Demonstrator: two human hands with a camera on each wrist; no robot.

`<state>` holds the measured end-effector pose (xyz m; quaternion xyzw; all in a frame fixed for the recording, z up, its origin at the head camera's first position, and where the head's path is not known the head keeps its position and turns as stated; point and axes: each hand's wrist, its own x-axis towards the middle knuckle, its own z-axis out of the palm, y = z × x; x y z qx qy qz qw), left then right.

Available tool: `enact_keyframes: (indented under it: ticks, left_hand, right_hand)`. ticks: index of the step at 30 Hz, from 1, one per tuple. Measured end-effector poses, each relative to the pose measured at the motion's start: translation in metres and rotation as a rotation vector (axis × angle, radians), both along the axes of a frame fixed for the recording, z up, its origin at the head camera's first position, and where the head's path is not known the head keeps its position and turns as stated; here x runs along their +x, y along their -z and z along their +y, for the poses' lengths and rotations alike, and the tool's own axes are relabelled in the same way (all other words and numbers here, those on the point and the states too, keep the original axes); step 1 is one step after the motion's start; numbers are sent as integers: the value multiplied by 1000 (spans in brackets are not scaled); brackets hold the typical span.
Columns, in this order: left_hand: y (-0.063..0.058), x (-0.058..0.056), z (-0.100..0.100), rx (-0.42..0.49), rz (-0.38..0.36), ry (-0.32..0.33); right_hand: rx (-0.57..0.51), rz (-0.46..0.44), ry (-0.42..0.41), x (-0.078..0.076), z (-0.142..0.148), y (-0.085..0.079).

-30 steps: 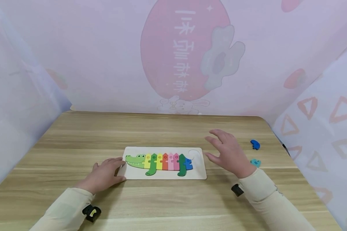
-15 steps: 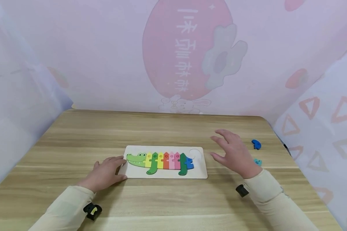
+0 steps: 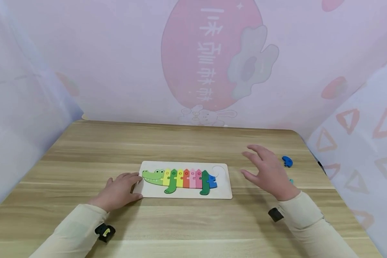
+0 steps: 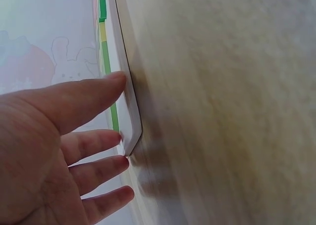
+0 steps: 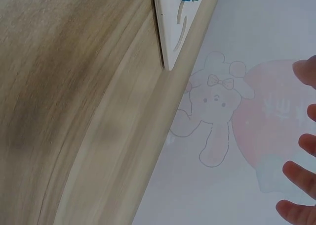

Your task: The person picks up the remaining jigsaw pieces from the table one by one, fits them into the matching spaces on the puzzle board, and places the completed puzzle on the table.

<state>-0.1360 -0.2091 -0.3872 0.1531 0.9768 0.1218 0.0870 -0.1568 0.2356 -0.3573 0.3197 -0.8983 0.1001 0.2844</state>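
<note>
A pale wooden puzzle board (image 3: 225, 184) lies flat with a crocodile made of coloured, numbered pieces. Its light green head (image 3: 153, 178) points left, and a blue piece (image 3: 212, 181) ends the body beside a bare tail outline. My left hand (image 3: 117, 191) rests at the board's left end, fingers nearly straight. In the left wrist view the thumb (image 4: 84, 99) touches the board's rim, with other fingertips close to the corner. Right of the board my right hand (image 3: 271, 173) hovers with spread fingers, holding nothing. Beyond it lies a dark blue piece (image 3: 287, 161); a teal piece (image 3: 291, 181) is mostly hidden behind the wrist.
The wood-grain table (image 3: 180, 225) ends at a printed cloth backdrop (image 3: 129, 64), and cloth also hangs along both sides. A black wrist device (image 3: 105, 232) sits at the left cuff, another dark device (image 3: 275, 214) at the right.
My right hand has drifted right, away from the board and closer to the loose pieces, covering more of the teal one. The left hand keeps its place on the board. The view shifts slightly.
</note>
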Motion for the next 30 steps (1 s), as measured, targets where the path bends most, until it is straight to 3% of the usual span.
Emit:
enact_keyframes:
  ticks: [30]
  left_hand:
    - [1, -2, 0, 5, -6, 8]
  right_hand:
    - [-81, -2, 85, 7, 28, 5]
